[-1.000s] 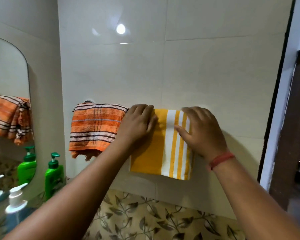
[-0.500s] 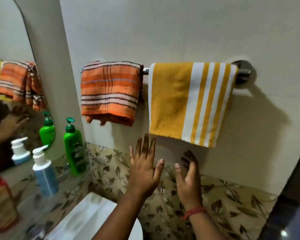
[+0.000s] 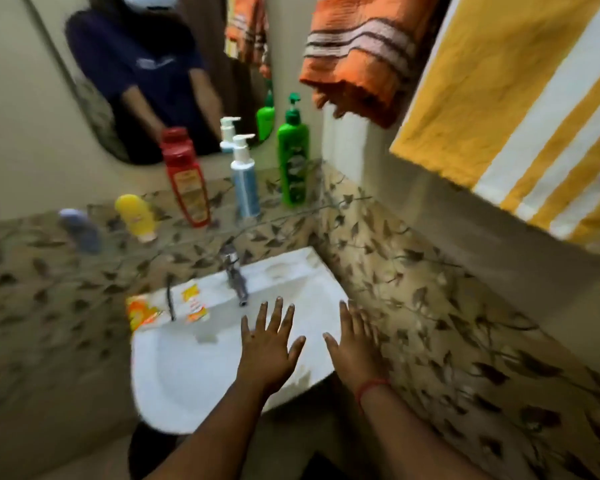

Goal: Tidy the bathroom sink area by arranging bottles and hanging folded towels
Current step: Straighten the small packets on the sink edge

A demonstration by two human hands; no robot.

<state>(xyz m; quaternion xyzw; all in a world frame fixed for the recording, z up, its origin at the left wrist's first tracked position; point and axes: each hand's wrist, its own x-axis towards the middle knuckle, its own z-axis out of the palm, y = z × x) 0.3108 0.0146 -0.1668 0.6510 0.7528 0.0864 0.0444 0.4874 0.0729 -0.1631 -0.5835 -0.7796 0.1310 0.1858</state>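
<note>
1. Head view has dropped from the towels to the sink (image 3: 174, 372).
2. Left hand (image 3: 269, 355) and right hand (image 3: 355, 351) hover over it, fingers spread, empty.
3. Orange towel (image 3: 357, 46) and yellow towel (image 3: 520, 109) hang at upper right; bottles (image 3: 293, 157) line the shelf.

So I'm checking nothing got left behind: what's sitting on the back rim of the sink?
On the sink rim left of the tap lie two orange-yellow sachets and a thin dark item, too blurred to identify. Both open hands cover the basin's right side.
</note>
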